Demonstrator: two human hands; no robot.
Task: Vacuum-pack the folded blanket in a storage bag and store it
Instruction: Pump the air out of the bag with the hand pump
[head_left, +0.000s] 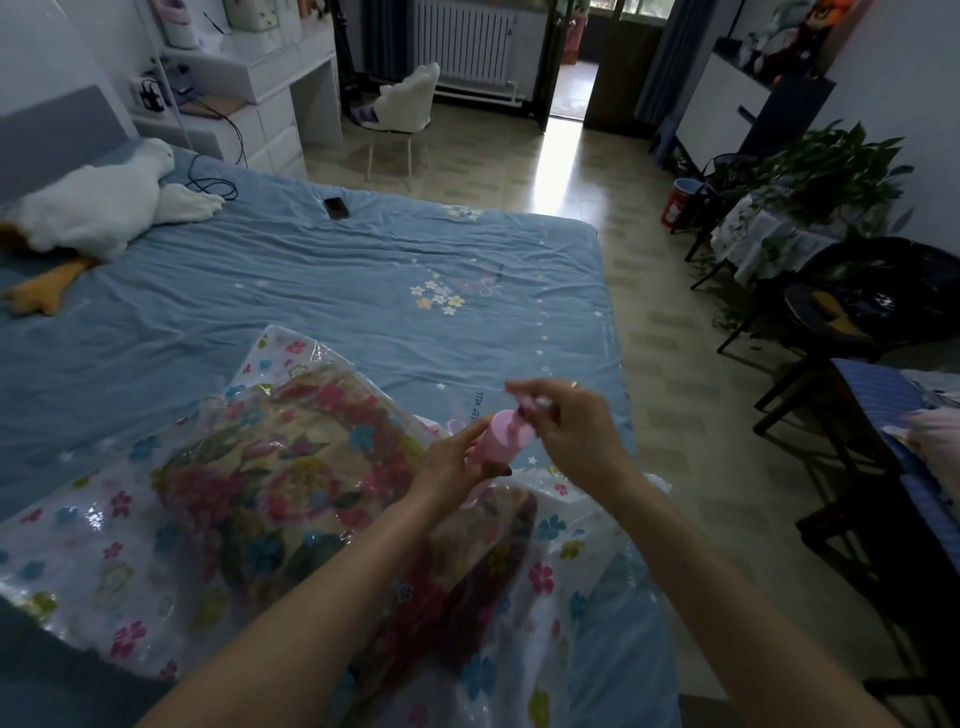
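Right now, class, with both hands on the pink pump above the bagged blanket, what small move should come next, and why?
Probably push the handle down. The left hand grips the pump, standing on the storage bag, and the right hand holds its handle raised. The bag looks loose around the blanket, so air likely remains.

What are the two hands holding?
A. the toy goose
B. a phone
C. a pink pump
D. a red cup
C: the left hand grips the pink pump by its body and the right hand pinches its handle on top, above the bag with the blanket inside.
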